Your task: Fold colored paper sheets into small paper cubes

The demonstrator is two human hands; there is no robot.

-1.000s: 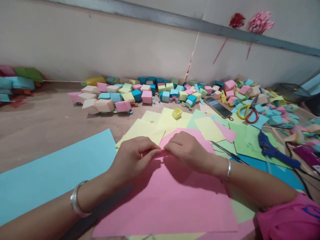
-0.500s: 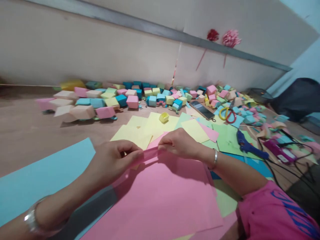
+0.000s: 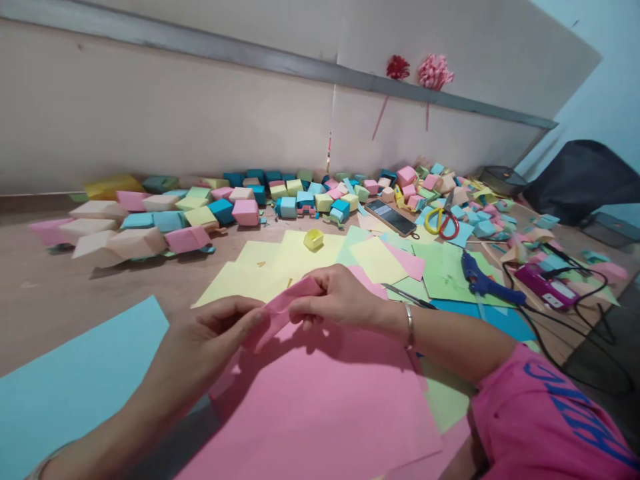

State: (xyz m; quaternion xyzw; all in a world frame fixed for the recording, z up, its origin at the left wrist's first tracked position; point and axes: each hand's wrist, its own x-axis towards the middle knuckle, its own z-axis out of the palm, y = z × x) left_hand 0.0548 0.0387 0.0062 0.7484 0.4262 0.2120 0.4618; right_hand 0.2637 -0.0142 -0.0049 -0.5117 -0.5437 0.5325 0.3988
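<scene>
Between my two hands is a narrow folded strip of pink paper [image 3: 284, 301]. My left hand [image 3: 220, 333] pinches its left end between thumb and fingers. At the other end, my right hand [image 3: 335, 299] grips the strip with bent fingers, the thumb on the near side. Both hands are just above a large sheet of pink paper [image 3: 330, 400], which lies nearest to me. A small yellow folded paper piece [image 3: 314, 239] sits on pale yellow sheets [image 3: 240, 270] beyond my hands. Part of a pair of dark-bladed scissors or a cutter [image 3: 410, 297] shows behind my right wrist.
Rows of coloured paper boxes [image 3: 245, 212] line the wall. To the right lie a phone [image 3: 390, 217], scissors with yellow and red handles [image 3: 442, 223], a blue glue gun [image 3: 490, 280] and a purple power strip [image 3: 545, 287] with cables. A light blue sheet [image 3: 85, 373] is at left.
The pink strip, nearly level and edge-on before, now slants up to the right with more of its face showing. My left hand has come slightly lower and left. The view has shifted right.
</scene>
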